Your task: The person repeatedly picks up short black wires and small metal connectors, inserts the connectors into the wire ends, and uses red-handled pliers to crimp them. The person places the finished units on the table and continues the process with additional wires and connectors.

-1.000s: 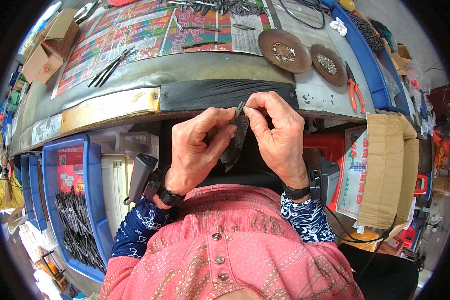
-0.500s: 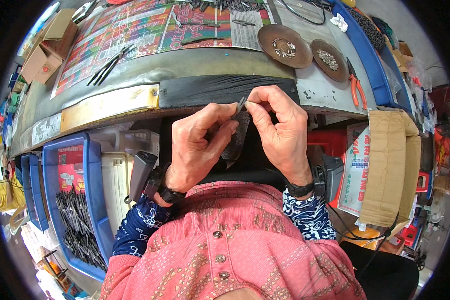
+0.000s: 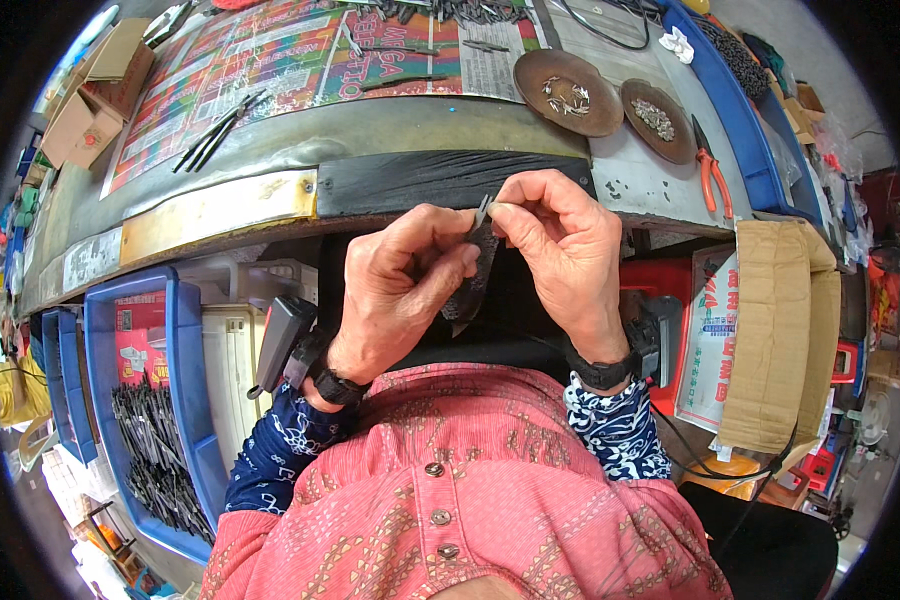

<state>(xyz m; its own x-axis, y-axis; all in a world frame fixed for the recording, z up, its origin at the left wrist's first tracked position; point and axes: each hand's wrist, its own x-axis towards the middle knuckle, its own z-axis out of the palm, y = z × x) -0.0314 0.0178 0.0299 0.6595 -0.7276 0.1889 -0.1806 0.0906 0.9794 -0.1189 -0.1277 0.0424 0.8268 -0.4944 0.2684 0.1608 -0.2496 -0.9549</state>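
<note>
Fingers pinch a slim dark piece at the table's near edge

Seen from the head, the left hand holds the piece between thumb and bent index finger, its narrow tip pointing away from the person. Its lower end is lost behind those fingers. The right hand brings thumb and index finger to the tip; contact is too small to make out, so I cannot tell whether they grip anything. Between the hands hangs a dark, speckled, pointed shape, partly covered by the left hand; what it is stays unclear.

Both hands block part of the black edge strip and the dark space below. Near left, a blue tray holds many dark slivers. Near right, a cardboard box covers what lies behind it. On the far right of the table sit two brown dishes with small pale bits, beside orange-handled pliers. Far left, dark rods lie partly on printed paper. A far heap of dark pieces is cut off by the frame.
</note>
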